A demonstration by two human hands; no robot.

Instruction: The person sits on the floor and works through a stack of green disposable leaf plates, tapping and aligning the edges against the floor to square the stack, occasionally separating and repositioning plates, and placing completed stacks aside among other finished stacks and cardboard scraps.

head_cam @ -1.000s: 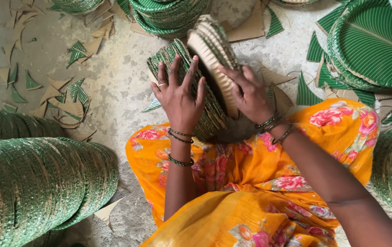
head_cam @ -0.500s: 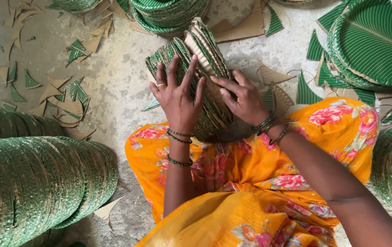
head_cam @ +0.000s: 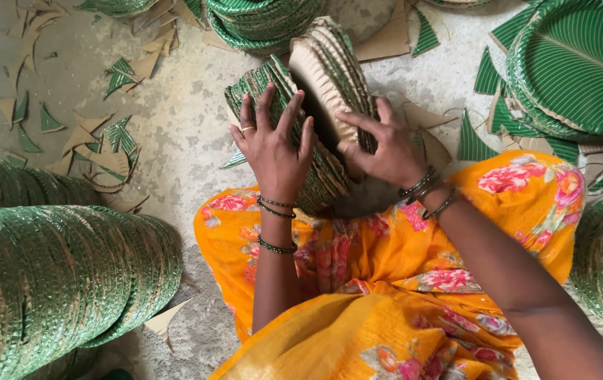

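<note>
Plates stood on edge on the floor by her knees, the left hand pressed flat with fingers spread on the green bunch, the right hand curled around the tan-backed ones, with many big rolls already stacked nearby.

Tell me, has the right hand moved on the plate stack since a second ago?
Yes. The right hand has slid left across the plate stack, toward the left hand.
</note>
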